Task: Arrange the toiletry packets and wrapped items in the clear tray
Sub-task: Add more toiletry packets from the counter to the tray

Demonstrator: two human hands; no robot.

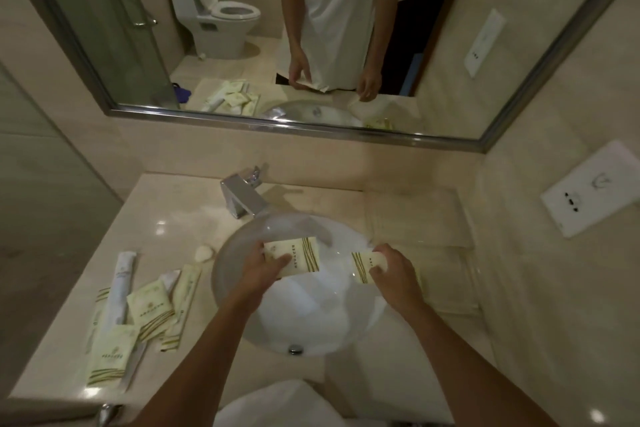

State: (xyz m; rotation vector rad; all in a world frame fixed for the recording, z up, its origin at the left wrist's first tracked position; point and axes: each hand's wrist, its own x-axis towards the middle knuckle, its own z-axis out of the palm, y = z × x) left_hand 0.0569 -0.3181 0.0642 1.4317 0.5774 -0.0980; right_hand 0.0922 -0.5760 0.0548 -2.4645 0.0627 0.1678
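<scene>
My left hand (265, 262) holds a cream toiletry packet (303, 255) with gold stripes over the white sink bowl (311, 315). My right hand (393, 269) grips a second, smaller cream packet (363, 265) at the bowl's right rim. The clear tray (450, 288) lies on the counter to the right of the sink, just beyond my right hand. A pile of several cream packets (149, 308) and a long white wrapped item (119, 284) lies on the counter left of the sink.
A chrome faucet (242, 192) stands behind the bowl. A small white round soap (204, 253) sits by the bowl's left rim. A folded clear mat or second tray (419, 218) lies behind the tray. The mirror (311, 45) spans the wall; a wall socket plate (588, 187) is at right.
</scene>
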